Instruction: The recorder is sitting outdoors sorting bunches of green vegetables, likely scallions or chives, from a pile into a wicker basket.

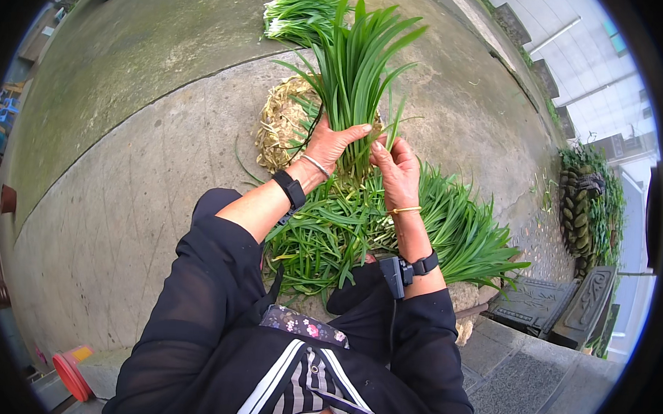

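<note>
My left hand is wrapped round the lower part of an upright bunch of long, flat-leaved greens, whose leaves fan out above it. Close by on the right, my right hand has thumb and fingers pinched together on a thin green stalk beside the bunch. Below both hands spreads a heap of loose green leaves on the ground between my legs. Right of that heap, a pile of longer greens lies with its leaf tips pointing right.
Dry straw-coloured stems lie partly behind my left hand. Farther off rests a bundle of white-ended greens on the concrete ground. A dark carved metal piece stands at the right, and a red round object at the lower left.
</note>
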`<state>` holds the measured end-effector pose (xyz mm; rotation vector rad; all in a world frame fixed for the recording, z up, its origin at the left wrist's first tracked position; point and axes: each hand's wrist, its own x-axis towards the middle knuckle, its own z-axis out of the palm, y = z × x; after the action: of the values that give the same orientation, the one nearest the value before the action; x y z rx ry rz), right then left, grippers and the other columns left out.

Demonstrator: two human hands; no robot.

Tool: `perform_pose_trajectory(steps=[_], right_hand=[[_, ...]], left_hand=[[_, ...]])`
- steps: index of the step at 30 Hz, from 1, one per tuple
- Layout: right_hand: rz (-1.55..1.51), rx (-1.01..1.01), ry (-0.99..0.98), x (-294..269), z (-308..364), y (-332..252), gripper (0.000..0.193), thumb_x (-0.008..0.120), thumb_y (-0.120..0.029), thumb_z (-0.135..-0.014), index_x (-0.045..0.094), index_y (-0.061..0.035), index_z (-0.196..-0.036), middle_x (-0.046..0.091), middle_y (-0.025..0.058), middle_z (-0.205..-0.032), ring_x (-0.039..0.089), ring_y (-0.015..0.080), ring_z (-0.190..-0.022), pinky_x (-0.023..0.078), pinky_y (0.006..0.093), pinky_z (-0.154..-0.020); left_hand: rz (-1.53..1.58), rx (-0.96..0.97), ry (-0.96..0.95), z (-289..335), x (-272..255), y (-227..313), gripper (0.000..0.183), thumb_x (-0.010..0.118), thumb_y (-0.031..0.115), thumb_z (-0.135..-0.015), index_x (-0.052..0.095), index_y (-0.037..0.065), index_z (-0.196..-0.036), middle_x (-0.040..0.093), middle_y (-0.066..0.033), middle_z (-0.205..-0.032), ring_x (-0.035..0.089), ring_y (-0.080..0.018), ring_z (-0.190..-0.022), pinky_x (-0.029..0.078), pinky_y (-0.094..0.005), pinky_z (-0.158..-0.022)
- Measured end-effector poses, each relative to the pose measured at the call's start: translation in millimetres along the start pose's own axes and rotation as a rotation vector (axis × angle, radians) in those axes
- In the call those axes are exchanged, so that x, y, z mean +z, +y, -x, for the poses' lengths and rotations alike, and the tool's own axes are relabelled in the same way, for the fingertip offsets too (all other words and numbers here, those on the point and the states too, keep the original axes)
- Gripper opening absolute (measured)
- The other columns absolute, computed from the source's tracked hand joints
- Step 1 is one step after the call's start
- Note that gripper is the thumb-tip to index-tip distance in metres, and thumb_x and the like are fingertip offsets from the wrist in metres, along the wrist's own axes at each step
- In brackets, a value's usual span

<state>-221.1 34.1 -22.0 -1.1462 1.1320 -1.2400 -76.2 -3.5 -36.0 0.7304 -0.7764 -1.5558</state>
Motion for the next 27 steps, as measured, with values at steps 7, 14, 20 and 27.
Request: perform_pose_trajectory(steps=[7, 14, 20, 27], right_hand=[[0.412, -0.185, 0.016, 5, 3, 5, 0.022, 0.068, -0.021, -0.083, 0.062, -0.0014, -0.09, 0.056, -0.0004, -0.085, 0.051, 0.0074, -0.074, 0.043, 0.0244, -0.061], [0.025, -0.118, -0.039, 8, 11, -18, 0.016, 0.061, -0.018, -0.088, 0.066, -0.0039, -0.095, 0.062, 0.0002, -0.089, 0.054, 0.0067, -0.08, 0.043, 0.0217, -0.068], [-0.197, 0.003, -0.167, 14, 12, -22, 0.019, 0.056, -0.016, -0.091, 0.06, -0.0031, -0.104, 0.065, 0.0049, -0.086, 0.059, 0.0098, -0.074, 0.047, 0.0228, -0.068], [0.167, -0.072, -0.011, 26, 10, -9, 0.022, 0.072, -0.01, -0.078, 0.06, -0.0045, -0.095, 0.043, -0.009, -0.066, 0.037, 0.0021, -0.059, 0.033, 0.0172, -0.054]], left_hand=[[-0.007, 0.105, 0.084, 0, 5, -2, 0.048, 0.074, 0.002, -0.071, 0.051, 0.007, -0.113, 0.062, -0.0027, -0.101, 0.059, -0.0144, -0.088, 0.048, -0.0287, -0.08], [0.107, 0.134, 0.21, -19, -12, 21, 0.031, 0.072, 0.008, -0.075, 0.059, 0.007, -0.103, 0.062, -0.0011, -0.094, 0.059, -0.0135, -0.083, 0.051, -0.0288, -0.074], [0.184, 0.115, 0.175, -23, -21, 19, 0.028, 0.07, 0.009, -0.077, 0.058, 0.006, -0.103, 0.062, -0.0016, -0.092, 0.059, -0.0131, -0.081, 0.053, -0.0284, -0.07], [0.056, 0.155, 0.174, -6, 4, 7, 0.036, 0.069, 0.002, -0.076, 0.055, 0.008, -0.109, 0.061, -0.0013, -0.099, 0.058, -0.0126, -0.087, 0.05, -0.0271, -0.077]])
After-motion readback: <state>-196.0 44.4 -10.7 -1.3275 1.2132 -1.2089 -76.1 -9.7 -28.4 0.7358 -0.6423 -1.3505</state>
